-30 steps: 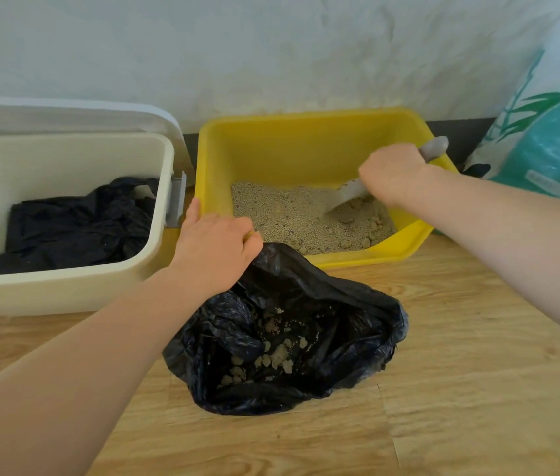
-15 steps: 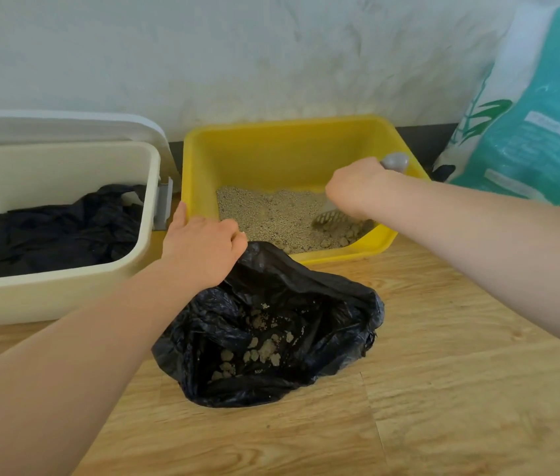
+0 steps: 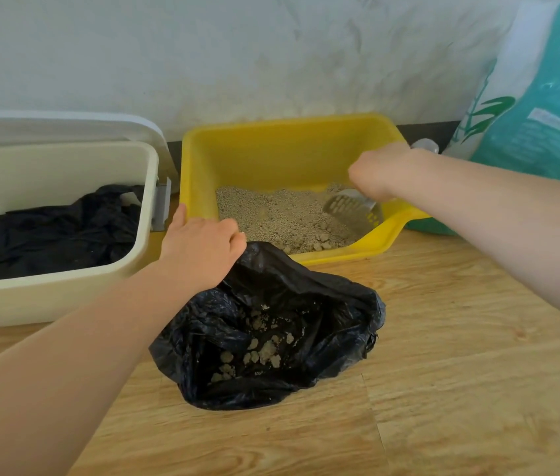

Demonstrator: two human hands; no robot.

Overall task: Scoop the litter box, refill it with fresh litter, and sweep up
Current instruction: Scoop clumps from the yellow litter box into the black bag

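Observation:
A yellow litter box (image 3: 285,146) stands against the wall with beige litter (image 3: 282,218) and several clumps along its front. My right hand (image 3: 379,171) is shut on the grey slotted scoop (image 3: 352,207), whose blade rests in the litter at the box's right side. In front of the box lies an open black rubbish bag (image 3: 333,304) holding several clumps. My left hand (image 3: 199,250) grips the bag's far rim, next to the box's front left corner.
A cream bin (image 3: 52,297) with a black liner and its white lid tipped back stands to the left. A teal and white litter sack (image 3: 546,97) leans on the wall at the right. The floor is light wood.
My right hand has pulled the scoop from the litter's middle toward the box's right front, tilting the blade down. The left hand keeps its hold on the bag. The camera view has shifted slightly.

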